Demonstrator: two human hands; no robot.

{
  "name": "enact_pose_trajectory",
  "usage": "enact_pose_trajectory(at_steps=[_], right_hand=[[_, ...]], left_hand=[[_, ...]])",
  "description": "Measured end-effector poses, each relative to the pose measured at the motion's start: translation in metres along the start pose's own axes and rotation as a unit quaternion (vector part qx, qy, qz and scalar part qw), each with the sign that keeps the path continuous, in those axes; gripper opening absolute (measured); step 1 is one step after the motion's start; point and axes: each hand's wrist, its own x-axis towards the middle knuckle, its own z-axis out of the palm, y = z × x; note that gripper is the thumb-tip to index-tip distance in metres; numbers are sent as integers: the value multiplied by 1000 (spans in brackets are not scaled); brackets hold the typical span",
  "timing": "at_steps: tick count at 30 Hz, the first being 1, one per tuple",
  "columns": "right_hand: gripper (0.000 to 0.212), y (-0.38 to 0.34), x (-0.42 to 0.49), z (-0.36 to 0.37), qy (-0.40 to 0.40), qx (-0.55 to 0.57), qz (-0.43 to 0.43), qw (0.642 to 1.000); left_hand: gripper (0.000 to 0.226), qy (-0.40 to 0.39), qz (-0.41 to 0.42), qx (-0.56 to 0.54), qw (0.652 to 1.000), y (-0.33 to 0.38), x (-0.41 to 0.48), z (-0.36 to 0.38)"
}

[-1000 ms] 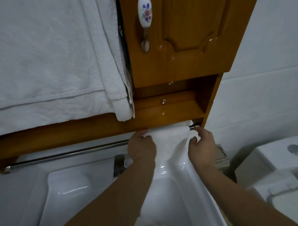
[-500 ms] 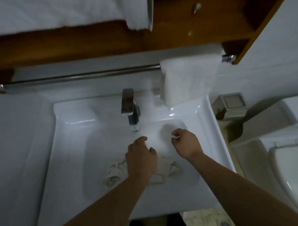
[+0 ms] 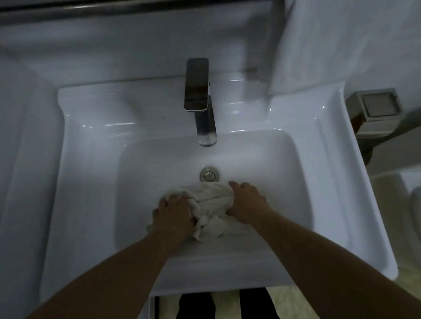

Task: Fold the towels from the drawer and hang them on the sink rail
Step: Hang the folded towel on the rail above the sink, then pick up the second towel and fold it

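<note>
White sink basin (image 3: 324,155) fills centre frame. Both hands have dropped from the rail (image 3: 127,4); left hand (image 3: 174,215) and right hand (image 3: 248,202) now clutch the crumpled towel (image 3: 212,208), fingers closed. Folding comes next.

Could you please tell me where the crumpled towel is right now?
In the head view, the crumpled towel lies in the sink basin, just below the drain, with the left hand and right hand on it.
</note>
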Motion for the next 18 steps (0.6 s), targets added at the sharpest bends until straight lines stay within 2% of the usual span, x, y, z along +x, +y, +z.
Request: enact_pose_trajectory(at_steps=[3,6,9,12,15,18], right_hand=[[56,8,3,14,20,-58,11,998],[42,11,-2,19,-11,-5,41,999],[42,11,-15,8,-14,16,53,998],[44,3,-33,-30,-15,33,44,998],[39,-8,-56,-89,-40,100,19,994],[31,-24,-92,-149,-27,168,-17,985]], left_hand=[[60,7,28,51,998,-8,13,9],[44,28,58,99,993,-15,9,6],[33,46,83,97,991,-24,-8,-4],[38,65,127,47,989,-34,-28,-31],[46,109,196,8,974,-40,-49,-70],[38,116,221,-33,968,-43,-89,-121]])
